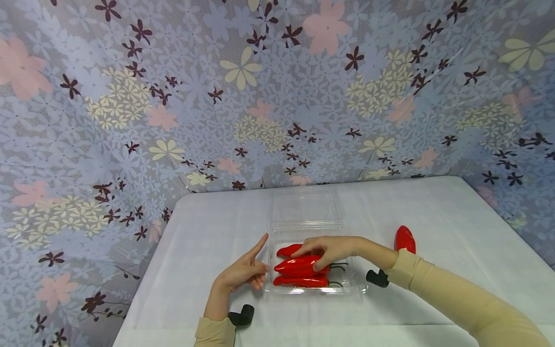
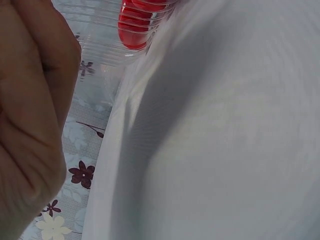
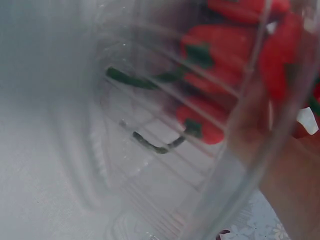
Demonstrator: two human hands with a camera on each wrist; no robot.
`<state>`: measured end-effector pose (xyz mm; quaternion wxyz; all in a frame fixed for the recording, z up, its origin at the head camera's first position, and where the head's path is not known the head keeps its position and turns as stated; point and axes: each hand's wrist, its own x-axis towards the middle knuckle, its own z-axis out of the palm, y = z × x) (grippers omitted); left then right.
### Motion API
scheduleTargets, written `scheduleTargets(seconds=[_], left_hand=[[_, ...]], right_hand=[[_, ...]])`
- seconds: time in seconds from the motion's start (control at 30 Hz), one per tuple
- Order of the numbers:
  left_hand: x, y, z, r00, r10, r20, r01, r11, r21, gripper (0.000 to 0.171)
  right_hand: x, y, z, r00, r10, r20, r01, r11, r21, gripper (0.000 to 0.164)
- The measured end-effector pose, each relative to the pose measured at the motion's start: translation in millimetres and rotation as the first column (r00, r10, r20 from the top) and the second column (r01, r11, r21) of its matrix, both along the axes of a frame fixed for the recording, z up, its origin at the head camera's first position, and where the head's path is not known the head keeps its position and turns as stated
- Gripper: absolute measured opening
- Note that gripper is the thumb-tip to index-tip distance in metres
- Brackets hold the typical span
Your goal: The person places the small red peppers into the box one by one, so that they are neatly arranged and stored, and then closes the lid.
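Observation:
In the head view a clear plastic box (image 1: pixel 312 290) sits on the table with its hinged lid (image 1: pixel 305 207) folded back. Several red chili peppers with green stems lie in it side by side, pointing left. My right hand (image 1: pixel 331 248) reaches in from the right and grips the middle pepper (image 1: pixel 297 265), thumb on its near side. A front pepper (image 1: pixel 299 281) and a back pepper (image 1: pixel 287 250) flank it; fingers partly cover the back one. My left hand (image 1: pixel 243 272) holds the box's left edge with the thumb and curled fingers, index finger stretched away.
Another red pepper (image 1: pixel 405 238) lies on the white-covered table (image 1: pixel 217 217) to the right of the box, partly behind the right sleeve (image 1: pixel 455 294). A flower-patterned cloth (image 1: pixel 269 96) hangs behind the table. Black wrist cameras (image 1: pixel 242 315) stick out beside both wrists.

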<state>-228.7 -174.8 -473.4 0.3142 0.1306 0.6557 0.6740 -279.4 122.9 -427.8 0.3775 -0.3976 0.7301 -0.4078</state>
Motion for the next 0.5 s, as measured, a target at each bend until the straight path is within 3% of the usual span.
scheduleTargets(seconds=[0.5], left_hand=[[-0.3,0.0,-1.7,1.000,0.001,0.004,-0.001,1.000,-0.014,0.085]], right_hand=[[4.8,3.7,6.7,0.998,-0.037,-0.042,0.035,0.999,-0.031,0.050]])
